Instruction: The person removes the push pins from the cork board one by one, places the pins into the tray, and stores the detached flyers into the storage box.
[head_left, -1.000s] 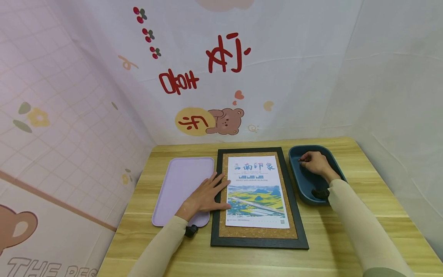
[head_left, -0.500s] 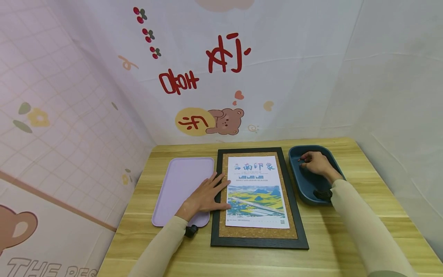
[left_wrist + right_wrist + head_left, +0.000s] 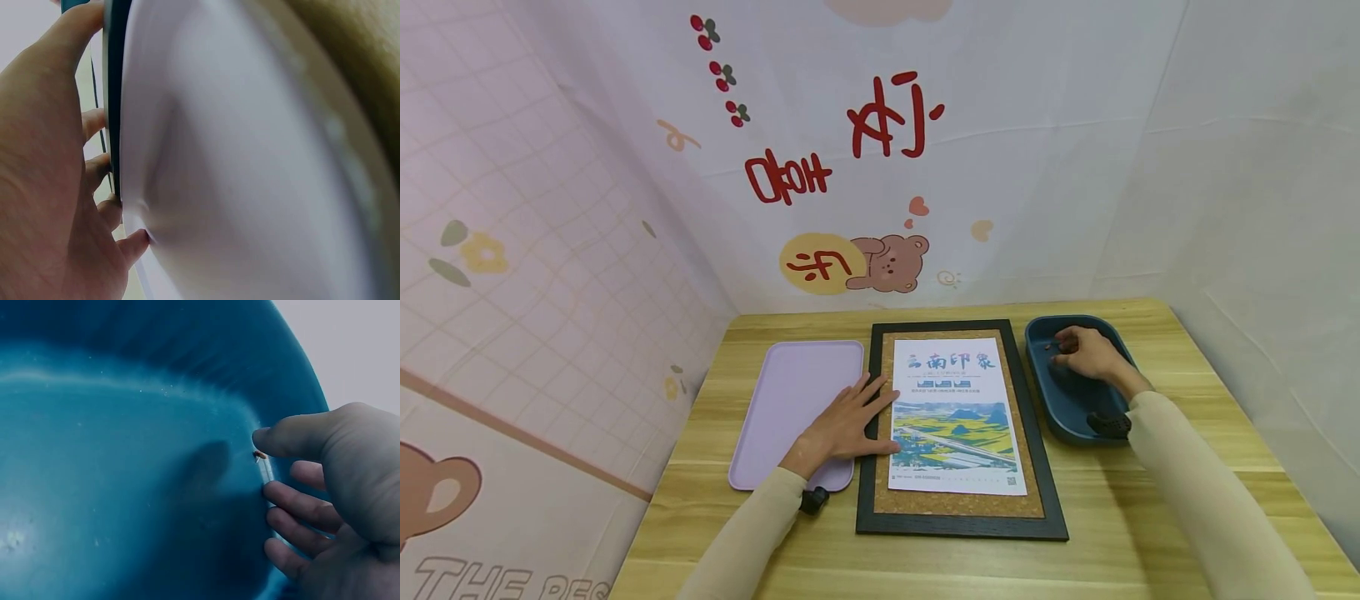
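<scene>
My left hand (image 3: 848,419) lies with spread fingers across the left edge of a black-framed corkboard (image 3: 958,526). Its index finger and thumb reach the edge of a printed poster (image 3: 955,433) on the cork. In the left wrist view, the little finger (image 3: 134,245) touches the tray rim. My right hand (image 3: 1088,354) is down inside a dark blue basin (image 3: 1071,408), thumb and fingers apart and loosely bent. Near the thumb tip, a small red pushpin (image 3: 260,455) with a thin metal point lies by the basin wall.
A flat lilac tray (image 3: 797,392) lies left of the corkboard, partly under my left forearm. All of this stands on a wooden table (image 3: 970,571). A printed white cloth (image 3: 1037,167) rises behind and along both sides.
My right hand has shifted slightly right inside the basin, away from the small red pushpin. My left hand, the poster and the corkboard stay where they were.
</scene>
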`<state>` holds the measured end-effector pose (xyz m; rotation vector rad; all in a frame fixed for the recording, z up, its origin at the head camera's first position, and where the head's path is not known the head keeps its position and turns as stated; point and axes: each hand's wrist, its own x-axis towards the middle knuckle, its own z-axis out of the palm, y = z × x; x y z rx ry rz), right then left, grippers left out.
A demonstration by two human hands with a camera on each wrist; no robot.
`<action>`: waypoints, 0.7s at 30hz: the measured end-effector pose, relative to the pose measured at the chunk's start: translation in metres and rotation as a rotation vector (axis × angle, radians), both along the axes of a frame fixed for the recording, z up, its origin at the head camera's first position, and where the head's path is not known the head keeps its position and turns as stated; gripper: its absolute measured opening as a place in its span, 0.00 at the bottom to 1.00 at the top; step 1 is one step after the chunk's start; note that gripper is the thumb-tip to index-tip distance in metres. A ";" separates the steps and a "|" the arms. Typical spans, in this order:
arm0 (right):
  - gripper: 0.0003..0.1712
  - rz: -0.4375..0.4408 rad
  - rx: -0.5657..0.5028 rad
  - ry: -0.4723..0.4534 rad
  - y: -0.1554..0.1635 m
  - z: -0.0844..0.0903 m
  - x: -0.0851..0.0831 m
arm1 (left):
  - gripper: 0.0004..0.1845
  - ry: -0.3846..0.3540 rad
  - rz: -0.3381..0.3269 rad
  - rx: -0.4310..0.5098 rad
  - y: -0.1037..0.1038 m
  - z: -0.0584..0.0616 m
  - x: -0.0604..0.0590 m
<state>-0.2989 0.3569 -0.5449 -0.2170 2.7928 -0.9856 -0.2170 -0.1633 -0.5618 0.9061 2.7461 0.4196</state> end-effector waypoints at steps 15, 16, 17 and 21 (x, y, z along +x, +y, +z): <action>0.40 0.057 0.019 0.015 0.002 0.017 0.016 | 0.54 0.002 -0.001 -0.008 0.000 0.000 -0.001; 0.40 0.059 0.017 0.017 0.002 0.019 0.018 | 0.54 0.003 -0.002 -0.008 -0.001 -0.001 -0.001; 0.40 0.061 0.012 0.020 0.002 0.020 0.020 | 0.54 0.003 -0.002 -0.009 -0.001 -0.001 -0.001; 0.41 0.062 -0.005 0.032 0.002 0.025 0.026 | 0.54 0.004 -0.004 -0.014 -0.001 0.000 0.000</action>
